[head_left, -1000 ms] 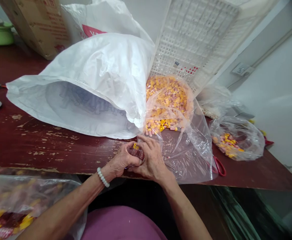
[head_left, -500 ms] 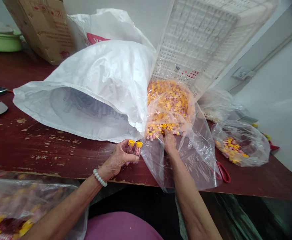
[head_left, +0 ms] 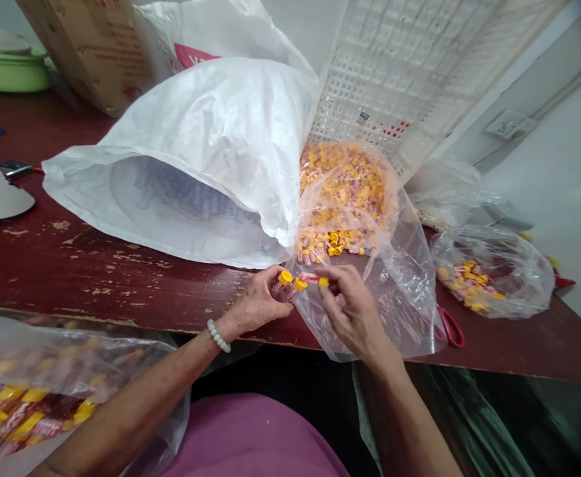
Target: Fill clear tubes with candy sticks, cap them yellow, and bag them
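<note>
My left hand (head_left: 254, 303), with a pale bead bracelet at the wrist, is closed around two small clear tubes (head_left: 286, 278) topped in yellow, side by side at the table's front edge. Between the fingertips of my right hand (head_left: 354, 310) is a small yellow-capped tube (head_left: 314, 279) with a pink-and-white body, lying sideways just by the tops of those tubes. Behind my hands, a clear plastic bag (head_left: 394, 278) holds many similar small yellow-capped pieces (head_left: 344, 179). To the left lies a large white sack (head_left: 220, 112), its mouth toward me, with clear empty tubes (head_left: 185, 192) inside.
A white plastic crate (head_left: 399, 79) leans behind the clear bag. Right of it are red-handled scissors (head_left: 452, 328) and a smaller bag (head_left: 523, 278) of yellow pieces. At lower left sits a bag of filled yellow-topped tubes (head_left: 22, 411). A cardboard box (head_left: 91, 53) stands at the back.
My right hand has come out of the clear bag toward my left hand, now with a small yellow-capped tube in its fingers. My left hand still holds the two clear tubes, more tilted.
</note>
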Available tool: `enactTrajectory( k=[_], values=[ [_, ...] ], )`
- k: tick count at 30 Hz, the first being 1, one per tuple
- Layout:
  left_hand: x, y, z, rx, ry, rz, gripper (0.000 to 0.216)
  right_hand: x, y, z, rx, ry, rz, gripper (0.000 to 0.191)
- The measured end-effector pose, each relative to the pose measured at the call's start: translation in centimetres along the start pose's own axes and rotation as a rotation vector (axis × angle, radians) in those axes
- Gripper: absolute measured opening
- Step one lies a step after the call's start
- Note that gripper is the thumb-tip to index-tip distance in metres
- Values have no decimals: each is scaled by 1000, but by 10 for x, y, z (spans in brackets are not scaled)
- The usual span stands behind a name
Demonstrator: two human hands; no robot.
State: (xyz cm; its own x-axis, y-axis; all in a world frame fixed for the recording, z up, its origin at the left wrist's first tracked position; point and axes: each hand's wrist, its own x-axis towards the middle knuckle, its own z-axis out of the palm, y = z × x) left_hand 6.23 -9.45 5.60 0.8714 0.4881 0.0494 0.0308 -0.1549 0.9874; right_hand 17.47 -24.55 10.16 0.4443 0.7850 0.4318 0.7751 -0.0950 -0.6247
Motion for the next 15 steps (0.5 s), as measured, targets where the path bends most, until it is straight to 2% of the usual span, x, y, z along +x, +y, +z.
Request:
enactTrajectory(
  k=[2,4,8,10,15],
  values=[
    [-2,2,1,49,-15,35,34,-1,-17,2,-57,-88,-104,30],
    [-3,4,1,82,-20,67,33,-1,-20,3,-85,-134,-157,34],
    [-3,5,0,99,-13,78,36,0,-14,3,-74,-90,-167,45],
    [-3,5,0,74,-15,48,37,-2,-13,5,-102,-68,-144,46],
    [-8,2,6,-148,-69,-114,37,-14,-25,27,-225,-162,-106,57]
  ],
)
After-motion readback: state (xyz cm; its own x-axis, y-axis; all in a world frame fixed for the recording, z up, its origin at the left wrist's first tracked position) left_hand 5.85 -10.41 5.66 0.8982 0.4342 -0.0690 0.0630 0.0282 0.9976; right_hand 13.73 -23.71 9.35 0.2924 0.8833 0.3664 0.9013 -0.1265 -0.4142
